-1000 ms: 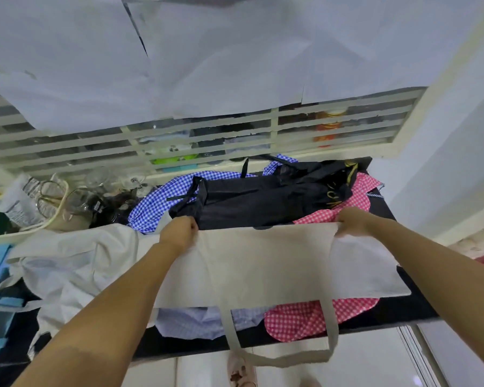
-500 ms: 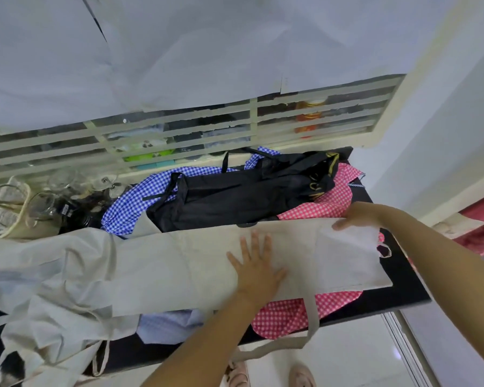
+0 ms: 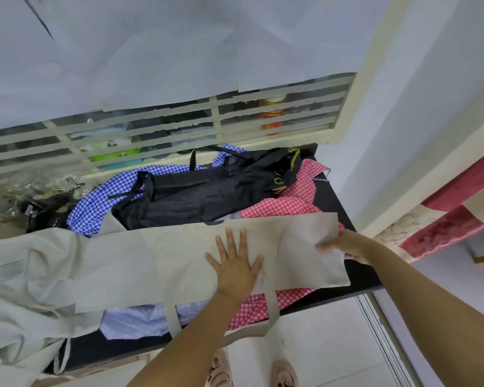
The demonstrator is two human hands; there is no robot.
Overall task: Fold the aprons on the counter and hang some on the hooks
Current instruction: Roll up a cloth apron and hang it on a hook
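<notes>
On the counter (image 3: 331, 199), left hand (image 3: 235, 268) flat (fingers (image 3: 230, 240) spread) on beige apron (image 3: 140, 263).

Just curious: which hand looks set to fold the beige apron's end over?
Probably the right: the right hand pinches the apron end, while the left hand lies flat mid-cloth, pinning it.

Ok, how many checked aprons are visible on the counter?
2 for certain: the blue checked apron at back left, the red checked apron at right, partly under the beige apron. More may hide beneath.
</notes>
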